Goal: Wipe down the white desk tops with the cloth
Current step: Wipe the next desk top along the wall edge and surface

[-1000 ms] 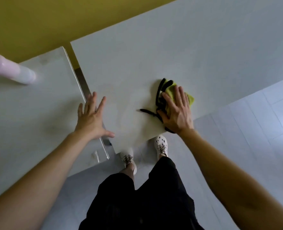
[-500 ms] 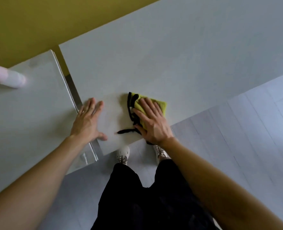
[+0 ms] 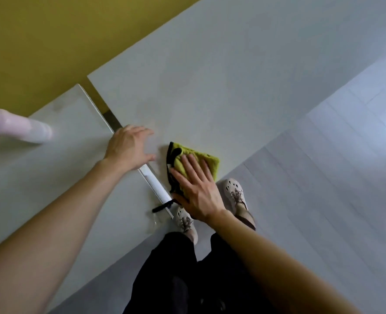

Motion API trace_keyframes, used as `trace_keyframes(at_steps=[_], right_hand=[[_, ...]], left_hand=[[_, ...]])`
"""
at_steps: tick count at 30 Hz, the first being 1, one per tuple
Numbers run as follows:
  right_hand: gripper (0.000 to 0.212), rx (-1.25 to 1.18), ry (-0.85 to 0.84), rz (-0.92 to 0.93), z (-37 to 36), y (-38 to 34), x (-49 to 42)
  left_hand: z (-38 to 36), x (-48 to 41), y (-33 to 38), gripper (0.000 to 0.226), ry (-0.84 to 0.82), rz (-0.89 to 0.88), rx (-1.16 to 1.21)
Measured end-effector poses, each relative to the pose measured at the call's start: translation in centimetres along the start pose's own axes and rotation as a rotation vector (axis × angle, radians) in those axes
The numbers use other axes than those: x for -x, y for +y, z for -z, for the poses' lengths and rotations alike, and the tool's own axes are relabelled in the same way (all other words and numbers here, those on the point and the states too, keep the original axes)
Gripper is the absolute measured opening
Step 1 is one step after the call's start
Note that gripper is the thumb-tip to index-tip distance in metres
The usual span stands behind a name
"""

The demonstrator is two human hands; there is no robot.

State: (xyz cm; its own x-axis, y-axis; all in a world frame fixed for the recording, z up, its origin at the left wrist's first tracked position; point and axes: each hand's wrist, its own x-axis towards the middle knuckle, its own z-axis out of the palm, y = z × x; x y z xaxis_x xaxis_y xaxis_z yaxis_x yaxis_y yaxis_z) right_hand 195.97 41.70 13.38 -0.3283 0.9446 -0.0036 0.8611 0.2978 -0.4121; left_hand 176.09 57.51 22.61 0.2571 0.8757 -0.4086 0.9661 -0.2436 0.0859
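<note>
The right hand (image 3: 197, 191) lay flat on the yellow-green cloth (image 3: 206, 160), its grip released, fingers straight and spread, pressing the cloth down rather than clutching it. The cloth, edged in black, sat at the near left corner of the larger table (image 3: 232, 87), just beside the near edge. A black strap (image 3: 162, 206) from it trailed past that corner onto the near right corner of the smaller table (image 3: 40, 177).

The left hand (image 3: 128, 148) was also released, fingers straight and close together. It lay across the narrow gap between the two tables, its fingertips over the left edge of the larger one, well clear of the cloth.

A blurred pink and white bottle (image 3: 17, 126) stood towards the far left of the smaller table. Beyond both far edges was a mustard wall (image 3: 51, 41). Below the near edges, pale shoes (image 3: 234, 189) stood on a grey plank floor (image 3: 323, 177).
</note>
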Motion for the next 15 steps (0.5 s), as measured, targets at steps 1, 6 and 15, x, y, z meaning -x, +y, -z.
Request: trace_keyframes(at_steps=[1, 6, 15], right_hand=[[0.072, 0.014, -0.01, 0.022, 0.3, 0.9, -0.1], [0.075, 0.071, 0.167, -0.355, 4.3, 11.0, -2.7], [0.067, -0.035, 0.082, -0.067, -2.9, -5.0, -0.7]], left_hand=[[-0.2, -0.4, -0.8, 0.104, 0.014, 0.019, -0.003], [-2.9, -2.3, -3.3, 0.142, -0.066, 0.069, 0.01], [-3.9, -2.1, -4.6, 0.135, -0.023, 0.015, 0.053]])
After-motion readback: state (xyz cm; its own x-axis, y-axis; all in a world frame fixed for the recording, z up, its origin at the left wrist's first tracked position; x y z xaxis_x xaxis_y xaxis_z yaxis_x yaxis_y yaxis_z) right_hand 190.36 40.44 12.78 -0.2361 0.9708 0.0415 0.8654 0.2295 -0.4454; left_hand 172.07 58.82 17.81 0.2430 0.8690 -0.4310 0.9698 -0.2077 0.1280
